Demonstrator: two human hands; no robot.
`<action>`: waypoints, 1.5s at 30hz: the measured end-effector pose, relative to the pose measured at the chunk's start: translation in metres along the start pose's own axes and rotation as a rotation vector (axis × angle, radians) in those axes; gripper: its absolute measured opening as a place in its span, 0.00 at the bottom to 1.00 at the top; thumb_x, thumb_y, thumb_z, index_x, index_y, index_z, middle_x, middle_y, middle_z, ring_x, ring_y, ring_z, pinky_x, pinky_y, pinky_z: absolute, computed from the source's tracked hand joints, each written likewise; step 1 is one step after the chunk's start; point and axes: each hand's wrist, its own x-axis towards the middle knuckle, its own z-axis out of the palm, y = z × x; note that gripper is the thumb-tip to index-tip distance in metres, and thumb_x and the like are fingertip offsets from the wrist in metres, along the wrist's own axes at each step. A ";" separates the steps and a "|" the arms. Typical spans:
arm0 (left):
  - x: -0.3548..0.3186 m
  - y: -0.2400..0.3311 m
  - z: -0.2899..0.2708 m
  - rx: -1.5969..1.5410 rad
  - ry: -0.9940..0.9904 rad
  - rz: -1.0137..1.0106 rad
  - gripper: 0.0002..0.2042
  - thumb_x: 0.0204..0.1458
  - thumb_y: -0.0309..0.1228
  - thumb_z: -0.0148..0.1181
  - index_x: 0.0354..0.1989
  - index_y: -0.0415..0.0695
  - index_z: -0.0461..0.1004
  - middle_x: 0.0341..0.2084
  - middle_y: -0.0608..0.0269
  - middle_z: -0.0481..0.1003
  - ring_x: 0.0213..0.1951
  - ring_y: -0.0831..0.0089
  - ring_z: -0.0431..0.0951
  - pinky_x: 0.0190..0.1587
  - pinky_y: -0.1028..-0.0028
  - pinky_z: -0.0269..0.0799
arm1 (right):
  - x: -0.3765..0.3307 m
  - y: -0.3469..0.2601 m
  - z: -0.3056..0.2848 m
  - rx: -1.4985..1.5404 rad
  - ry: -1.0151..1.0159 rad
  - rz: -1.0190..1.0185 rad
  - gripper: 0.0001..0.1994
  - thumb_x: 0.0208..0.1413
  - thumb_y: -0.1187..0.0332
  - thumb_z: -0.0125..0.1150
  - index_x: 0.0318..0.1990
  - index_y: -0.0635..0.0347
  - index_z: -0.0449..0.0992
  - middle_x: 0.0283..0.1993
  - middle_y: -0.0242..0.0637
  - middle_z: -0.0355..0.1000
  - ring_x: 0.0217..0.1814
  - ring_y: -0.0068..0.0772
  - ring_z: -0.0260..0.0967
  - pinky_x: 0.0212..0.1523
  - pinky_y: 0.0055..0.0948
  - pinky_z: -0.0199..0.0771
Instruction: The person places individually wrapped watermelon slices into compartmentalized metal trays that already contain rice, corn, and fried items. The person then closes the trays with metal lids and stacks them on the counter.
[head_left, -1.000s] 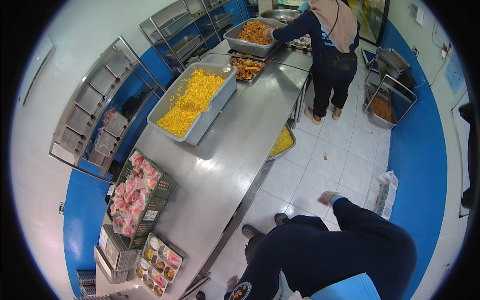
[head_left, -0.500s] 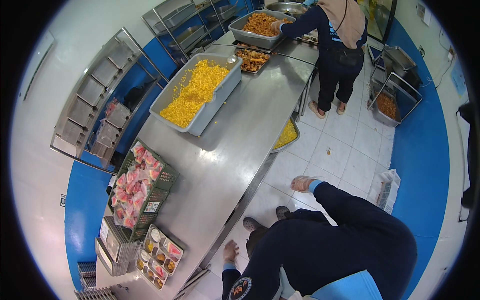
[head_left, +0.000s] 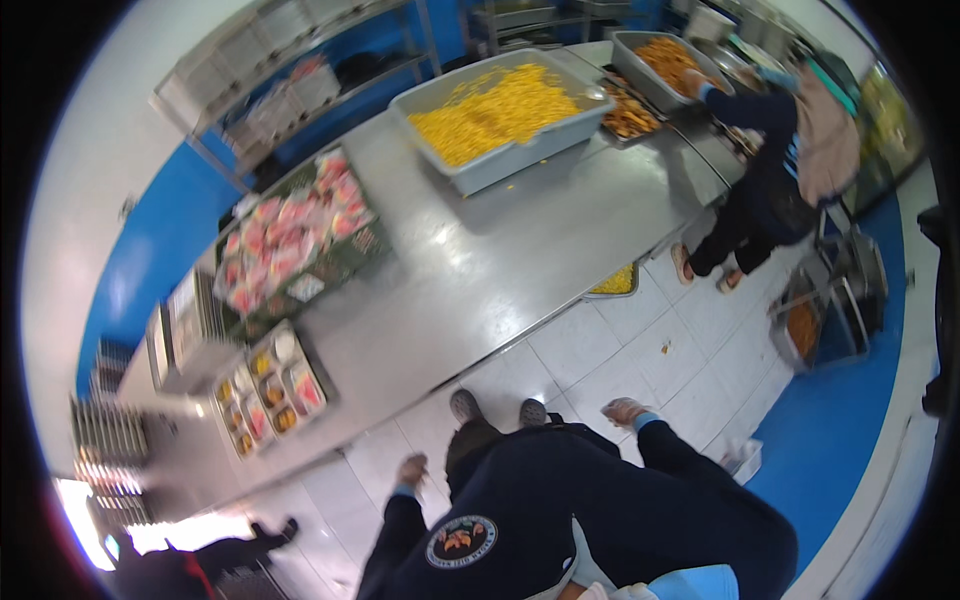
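My left hand, in a clear glove, hangs beside my body over the floor near the table edge. Its fingers are slightly blurred but look loosely apart, holding nothing. My right hand, also gloved, is held out to my right above the floor tiles, fingers loosely stretched and empty. Neither touches anything. On the steel table to my left lie two filled compartment trays with small portions of food. Behind them a green crate holds bagged watermelon slices.
A grey tub of yellow corn-like food stands on the table. Farther right, a co-worker reaches into another food tub. Stacked trays stand at left. A tub sits below the table; a dark-clothed person is at lower left.
My view has turned left, so the table and its contents shift and the co-worker appears farther right. A person and tray stack show at lower left. My hands are still empty.
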 end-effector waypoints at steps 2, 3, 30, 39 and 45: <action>0.012 0.030 0.005 0.095 0.092 0.212 0.20 0.67 0.40 0.49 0.61 0.43 0.75 0.56 0.53 0.78 0.52 0.56 0.80 0.58 0.62 0.74 | 0.005 -0.025 -0.011 0.178 0.047 0.034 0.25 0.63 0.46 0.54 0.50 0.59 0.83 0.47 0.49 0.82 0.51 0.51 0.80 0.54 0.47 0.77; 0.014 0.048 0.005 0.129 0.112 0.275 0.21 0.66 0.42 0.51 0.62 0.44 0.74 0.55 0.53 0.78 0.52 0.57 0.80 0.54 0.61 0.74 | 0.008 -0.037 -0.017 0.254 0.081 0.070 0.25 0.63 0.46 0.56 0.51 0.59 0.83 0.46 0.47 0.83 0.48 0.48 0.81 0.52 0.46 0.78; -0.020 0.083 -0.147 -0.988 0.993 -0.287 0.29 0.72 0.42 0.36 0.78 0.41 0.49 0.75 0.51 0.56 0.72 0.52 0.60 0.70 0.61 0.63 | 0.115 -0.246 -0.139 1.224 0.590 0.344 0.43 0.62 0.28 0.47 0.74 0.48 0.59 0.70 0.32 0.65 0.61 0.46 0.69 0.52 0.53 0.72; -0.123 0.155 -0.157 -0.875 0.180 -0.316 0.23 0.69 0.51 0.50 0.59 0.47 0.75 0.44 0.54 0.81 0.46 0.62 0.82 0.48 0.62 0.77 | 0.135 -0.262 -0.106 1.296 0.768 0.407 0.36 0.63 0.30 0.47 0.71 0.37 0.60 0.71 0.29 0.64 0.66 0.42 0.65 0.50 0.55 0.73; -0.174 0.287 -0.284 -0.781 -0.245 0.556 0.22 0.70 0.44 0.54 0.63 0.40 0.74 0.45 0.58 0.80 0.48 0.67 0.82 0.55 0.67 0.76 | 0.139 -0.259 -0.108 1.370 0.714 0.417 0.39 0.63 0.29 0.44 0.73 0.42 0.61 0.73 0.30 0.62 0.70 0.43 0.62 0.55 0.55 0.70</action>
